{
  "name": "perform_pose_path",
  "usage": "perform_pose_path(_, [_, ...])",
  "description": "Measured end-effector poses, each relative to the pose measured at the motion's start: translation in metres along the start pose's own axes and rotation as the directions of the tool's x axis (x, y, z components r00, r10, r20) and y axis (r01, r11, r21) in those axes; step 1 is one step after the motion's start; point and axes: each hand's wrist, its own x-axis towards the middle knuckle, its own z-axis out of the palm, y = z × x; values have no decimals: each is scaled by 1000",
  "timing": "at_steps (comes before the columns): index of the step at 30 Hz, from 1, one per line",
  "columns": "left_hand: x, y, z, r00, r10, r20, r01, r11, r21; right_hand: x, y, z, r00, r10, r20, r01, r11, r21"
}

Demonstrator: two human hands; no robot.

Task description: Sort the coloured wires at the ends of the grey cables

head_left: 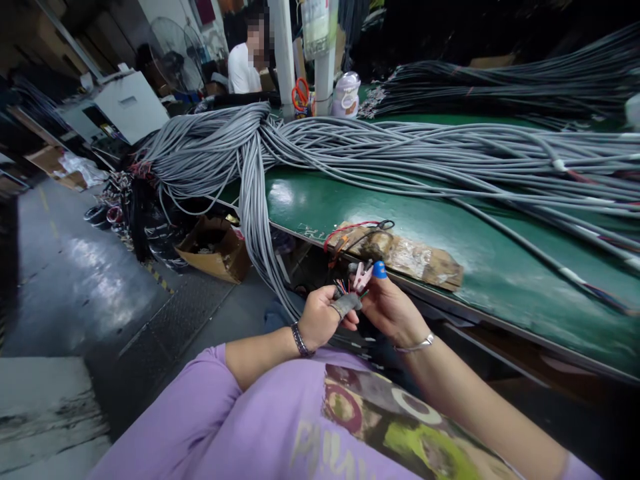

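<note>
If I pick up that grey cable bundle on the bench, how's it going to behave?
The cable bundle will probably flop, since part of it already droops over the edge of the bench. With so many strands, it looks heavy, and the spread-out ones may trail.

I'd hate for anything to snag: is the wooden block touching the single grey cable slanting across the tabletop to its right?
Apart. The head view shows bare green tabletop between the wooden block and that grey cable.

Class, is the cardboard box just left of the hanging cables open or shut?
Open: the cardboard box shows its dark inside through the top.
</note>
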Motion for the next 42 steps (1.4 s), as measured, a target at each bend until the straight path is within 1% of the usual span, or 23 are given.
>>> perform_pose_path(3, [-3,-1,-3,1000,21,-1,-21,1000,-6,-5,1,-3,1000,28,-12,-27,996,81])
perform_pose_path(5, [-6,-1,-6,1000,29,-3,-29,1000,0,-12,4,-7,997,73,27,-75,995,69])
perform_pose_path(7, [-8,-2,-10,1000,29,-3,-29,999,17,-20,7,-12,991,103,83,-104,994,14])
perform_pose_path(9, [-10,-2,-13,1000,26,-4,-26,999,37,-28,9,-14,992,87,97,-80,994,-71])
perform_pose_path(13, [-11,-2,-15,1000,27,8,-27,996,81,-37,10,-13,999,-45,5,45,961,-273])
perform_pose_path(15, [-11,-2,-15,999,36,19,-37,995,97,-38,9,-12,997,-82,-3,77,940,-333])
perform_pose_path(19, [-11,-4,-16,999,43,27,-46,991,123,-39,9,-12,998,-65,19,67,935,-348])
perform_pose_path(21, [-11,-6,-17,998,41,40,-47,989,139,-39,9,-12,999,-49,22,54,917,-395])
perform_pose_path(23, [-11,-9,-18,996,39,83,-52,986,156,-39,8,-13,999,-52,13,52,882,-468])
perform_pose_path(25, [-10,-12,-19,984,22,178,-57,979,195,-40,6,-15,999,-43,26,50,850,-524])
perform_pose_path(27, [-10,-16,-21,961,-23,275,-47,968,247,-41,2,-17,997,-7,76,50,819,-571])
perform_pose_path(29, [-10,-20,-23,945,-76,317,-18,959,284,-42,-2,-18,991,31,128,55,783,-620])
perform_pose_path(31, [-10,-21,-23,943,-95,319,1,959,284,-43,-6,-20,987,48,153,64,757,-650])
perform_pose_path(34, [-11,-20,-22,951,-89,298,24,976,215,-44,-4,-23,991,25,131,67,757,-650])
perform_pose_path(38, [-10,-18,-21,968,-146,202,137,989,58,-45,11,-25,999,-6,33,24,822,-569])
perform_pose_path(40, [-9,-19,-22,977,-155,150,154,988,16,-46,18,-25,1000,10,-8,-13,858,-513])
perform_pose_path(42, [-10,-22,-23,977,-168,128,168,986,4,-48,23,-23,999,17,-38,-33,879,-476])
